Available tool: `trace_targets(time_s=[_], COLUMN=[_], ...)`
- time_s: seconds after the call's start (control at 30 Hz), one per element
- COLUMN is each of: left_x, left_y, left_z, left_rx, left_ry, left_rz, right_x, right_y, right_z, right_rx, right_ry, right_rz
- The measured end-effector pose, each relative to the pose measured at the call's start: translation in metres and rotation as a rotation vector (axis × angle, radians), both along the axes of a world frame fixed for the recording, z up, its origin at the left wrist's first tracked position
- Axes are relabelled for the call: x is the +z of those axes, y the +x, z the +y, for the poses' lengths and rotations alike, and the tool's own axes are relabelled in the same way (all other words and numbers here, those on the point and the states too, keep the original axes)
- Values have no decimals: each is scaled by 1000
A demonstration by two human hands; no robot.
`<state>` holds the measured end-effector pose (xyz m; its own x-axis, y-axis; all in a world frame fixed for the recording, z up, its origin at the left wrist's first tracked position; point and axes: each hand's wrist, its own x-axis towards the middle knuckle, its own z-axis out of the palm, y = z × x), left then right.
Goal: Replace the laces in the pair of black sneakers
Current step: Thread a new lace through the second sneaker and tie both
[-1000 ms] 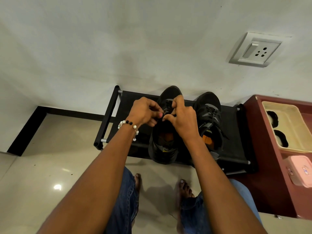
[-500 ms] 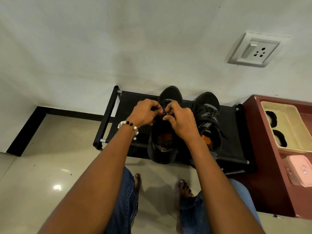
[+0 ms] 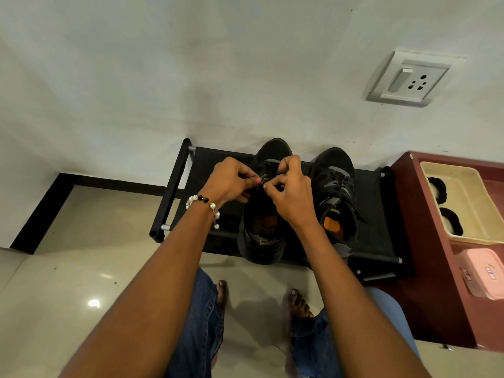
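Observation:
Two black sneakers stand side by side on a low black shoe rack (image 3: 174,186), toes toward the wall. Over the lacing of the left sneaker (image 3: 261,236) both hands meet. My left hand (image 3: 231,181), with a bead bracelet at the wrist, pinches the black lace (image 3: 268,174) from the left side. My right hand (image 3: 291,192) pinches the same lace from the right, fingers curled. The right sneaker (image 3: 336,186) sits untouched, its black laces threaded and an orange insole showing. Most of the left shoe's lacing is hidden under my fingers.
A maroon cabinet (image 3: 425,241) stands right of the rack, carrying a beige tray (image 3: 469,197) with dark items and a pink box (image 3: 482,271). A wall socket (image 3: 409,79) is above. My bare feet and jeans are on the tiled floor below the rack.
Both hands stay at the left sneaker's lacing; the fingers have shifted slightly, the right hand's fingertips reaching a little further toward the toe.

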<state>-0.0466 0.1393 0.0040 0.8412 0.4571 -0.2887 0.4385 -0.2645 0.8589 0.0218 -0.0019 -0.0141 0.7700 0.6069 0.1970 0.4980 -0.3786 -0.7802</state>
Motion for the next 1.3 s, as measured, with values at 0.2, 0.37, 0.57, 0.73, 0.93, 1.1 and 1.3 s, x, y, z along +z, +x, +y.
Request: trace_targets(time_s=[0.2,0.37,0.57,0.73,0.93,1.1,1.3], left_x=[-3,-10,-6,-5,-2,2,6], left_y=[0,4,7,7,4,-6,-10], left_z=[-1,-5,-13,-13,-12,-11,-17], left_rx=[34,89,-40,-97,-91,-42,-64], left_ry=[-14,161,413,373,250,180,375], left_rz=[10,22,128,147,130,60,65], right_x=[0,0,-3,-2,3,-2,1], right_y=[0,-8,-11,-7,0,0,-4], right_z=[0,1,3,-1,-12,-10,-7], right_rx=[-40,-119,-106,-57,10,24,17], right_ry=[13,19,18,18,-86,-177,-203], right_rz=[72,48,53,32,-103,-363,-561])
